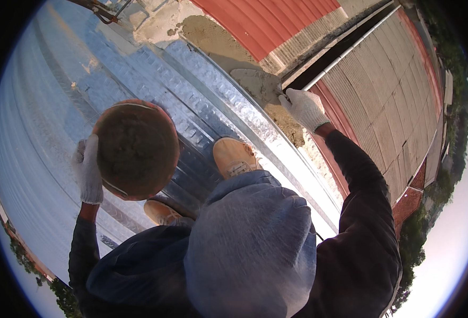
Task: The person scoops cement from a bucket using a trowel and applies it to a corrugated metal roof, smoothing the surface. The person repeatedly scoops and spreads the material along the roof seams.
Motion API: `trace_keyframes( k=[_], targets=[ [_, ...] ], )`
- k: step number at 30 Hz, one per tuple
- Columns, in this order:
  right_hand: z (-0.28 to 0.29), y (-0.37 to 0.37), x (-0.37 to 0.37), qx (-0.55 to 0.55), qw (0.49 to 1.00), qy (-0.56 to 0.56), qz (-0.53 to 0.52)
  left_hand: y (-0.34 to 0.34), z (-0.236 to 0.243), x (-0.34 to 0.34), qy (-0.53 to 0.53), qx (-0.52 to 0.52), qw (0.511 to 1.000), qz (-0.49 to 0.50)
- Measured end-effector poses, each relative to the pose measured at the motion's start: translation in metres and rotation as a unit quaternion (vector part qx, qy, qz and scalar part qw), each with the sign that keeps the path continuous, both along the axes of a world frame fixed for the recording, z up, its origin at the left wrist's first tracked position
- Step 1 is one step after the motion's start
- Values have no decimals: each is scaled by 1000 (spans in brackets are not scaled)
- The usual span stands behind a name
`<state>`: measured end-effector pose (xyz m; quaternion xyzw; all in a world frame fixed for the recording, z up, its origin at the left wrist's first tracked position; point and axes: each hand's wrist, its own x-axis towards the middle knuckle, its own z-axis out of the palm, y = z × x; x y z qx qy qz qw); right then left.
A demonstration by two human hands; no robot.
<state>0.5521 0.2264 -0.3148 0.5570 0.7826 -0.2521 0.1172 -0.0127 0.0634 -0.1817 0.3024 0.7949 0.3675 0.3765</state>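
My left hand point(88, 167), in a white knit glove, grips the left rim of a round reddish bucket point(165, 132) holding dark grey wet mortar point(128, 148). My gloved right hand point(303, 108) is closed on the handle of a metal trowel point(255, 79) at the upper middle. The trowel's blade is against a band of mortar point(212, 45) along the edge between the corrugated metal sheets point(53, 100) and the adjoining roof. Some grey mortar shows on the blade.
My tan shoes point(231, 156) stand on the ribbed metal. At right are red and weathered corrugated roofs point(377, 100), with a dark gap and a pale pipe point(345, 55) along their edge. Rusty bars point(101, 10) lie at top left. Trees point(409, 265) appear beyond the roof edges.
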Motion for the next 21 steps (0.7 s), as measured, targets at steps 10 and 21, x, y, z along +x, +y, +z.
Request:
trace_keyframes(
  k=[10, 21],
  targets=[
    [-12, 18, 8, -47, 999, -20, 4, -2, 1, 7, -9, 14, 1000, 20],
    [32, -167, 156, -144, 973, -130, -124, 10, -7, 2, -28, 27, 999, 31]
  ],
)
